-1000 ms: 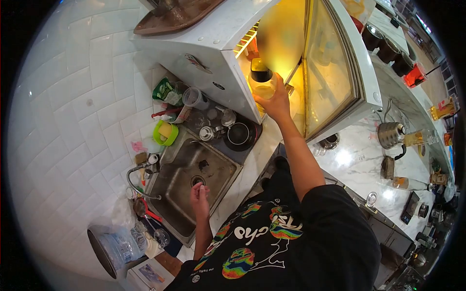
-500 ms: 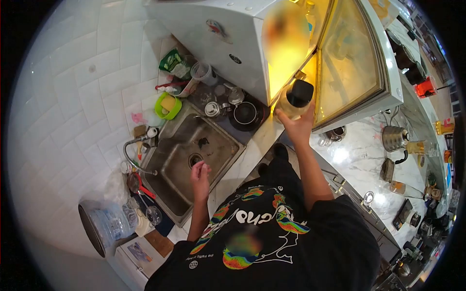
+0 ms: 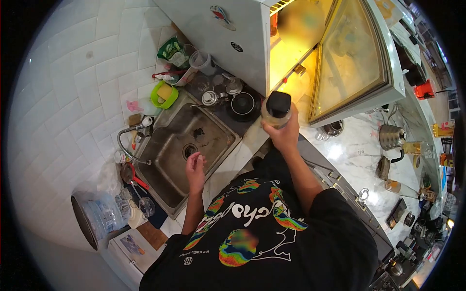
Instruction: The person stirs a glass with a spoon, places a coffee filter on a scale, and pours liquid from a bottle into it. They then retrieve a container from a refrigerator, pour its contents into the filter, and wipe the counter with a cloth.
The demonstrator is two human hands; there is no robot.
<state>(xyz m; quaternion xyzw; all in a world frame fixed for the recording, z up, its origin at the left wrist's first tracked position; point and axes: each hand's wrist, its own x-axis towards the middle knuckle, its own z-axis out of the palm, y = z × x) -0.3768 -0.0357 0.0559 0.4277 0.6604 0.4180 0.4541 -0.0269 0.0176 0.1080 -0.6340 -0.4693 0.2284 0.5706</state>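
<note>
My right hand (image 3: 285, 132) is wrapped round a clear bottle (image 3: 273, 119) with a large black lid. It holds the bottle upright in front of a lit fridge (image 3: 286, 68), whose glass door (image 3: 352, 63) stands open to the right. The bottle's contents look pale, and the hand hides part of its side. My left hand (image 3: 195, 169) hovers over the near edge of the steel sink (image 3: 167, 167), empty, its fingers loosely bent.
A curved tap (image 3: 127, 140) reaches over the sink. Behind it are a green sponge holder (image 3: 167, 102), a plastic tub (image 3: 201, 60) and a black round pan (image 3: 242, 104). A steel kettle (image 3: 391, 137) stands on the marble counter (image 3: 347, 162) at right. A water jug (image 3: 108, 213) lies at left.
My right hand has drawn the bottle away from the fridge opening, leftward and nearer to me. The left hand stays over the sink's near side. The view has shifted slightly.
</note>
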